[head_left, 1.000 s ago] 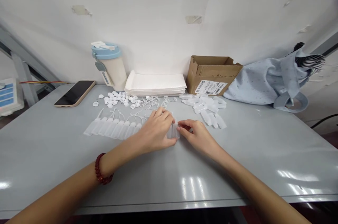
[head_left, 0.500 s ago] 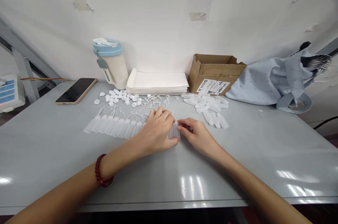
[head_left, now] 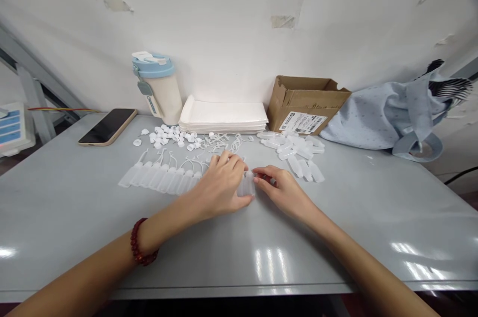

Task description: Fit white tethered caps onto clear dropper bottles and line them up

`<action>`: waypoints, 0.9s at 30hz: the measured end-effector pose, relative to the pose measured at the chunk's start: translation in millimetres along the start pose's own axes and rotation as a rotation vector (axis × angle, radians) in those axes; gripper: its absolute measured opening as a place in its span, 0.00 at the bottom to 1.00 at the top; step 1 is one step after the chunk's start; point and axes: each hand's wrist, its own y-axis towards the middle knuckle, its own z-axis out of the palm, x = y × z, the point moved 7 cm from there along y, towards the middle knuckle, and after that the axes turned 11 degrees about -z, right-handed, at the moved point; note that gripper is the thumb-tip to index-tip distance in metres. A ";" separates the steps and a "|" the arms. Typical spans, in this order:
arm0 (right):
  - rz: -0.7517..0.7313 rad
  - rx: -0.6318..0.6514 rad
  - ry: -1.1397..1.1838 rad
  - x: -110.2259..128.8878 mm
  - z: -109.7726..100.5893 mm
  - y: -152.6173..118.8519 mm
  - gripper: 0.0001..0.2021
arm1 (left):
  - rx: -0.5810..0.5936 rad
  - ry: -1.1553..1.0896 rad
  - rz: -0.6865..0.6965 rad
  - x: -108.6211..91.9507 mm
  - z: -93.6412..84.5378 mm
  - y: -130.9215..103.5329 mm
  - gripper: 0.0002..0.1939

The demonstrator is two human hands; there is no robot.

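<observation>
The left hand (head_left: 223, 182) arches over a few small clear sleeves (head_left: 246, 185), curled fingers near their twelve o'clock end and thumb at six, while the right hand (head_left: 282, 190) sets bent thumb and forefinger at their three o'clock edge; whether either hand truly grips them, I cannot tell. From the left hand, a row of corded sleeves (head_left: 160, 178) lies at nine o'clock, white caps (head_left: 165, 129) at ten; from the right, loose sleeves (head_left: 297, 147) lie at one.
</observation>
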 end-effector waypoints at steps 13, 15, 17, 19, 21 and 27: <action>0.007 -0.286 -0.200 -17.1 -59.5 -0.3 0.13 | -0.055 -0.190 -0.355 81.5 -47.1 16.8 0.12; -0.003 -0.347 -0.273 -21.6 -71.0 -0.8 0.12 | -0.082 -0.174 -0.377 99.3 -48.2 18.2 0.12; 0.005 -0.375 -0.329 -26.0 -78.6 -1.4 0.12 | -0.088 -0.141 -0.352 107.5 -45.0 19.0 0.13; 0.015 -0.380 -0.366 -29.4 -83.1 -1.8 0.12 | -0.073 -0.110 -0.296 106.6 -39.3 19.4 0.14; 0.024 -0.382 -0.397 -31.5 -86.4 -2.2 0.12 | -0.054 -0.097 -0.251 101.4 -33.6 19.5 0.14; 0.064 -0.379 -0.438 -34.2 -93.3 -3.3 0.12 | -0.008 -0.089 -0.177 90.9 -21.6 20.7 0.18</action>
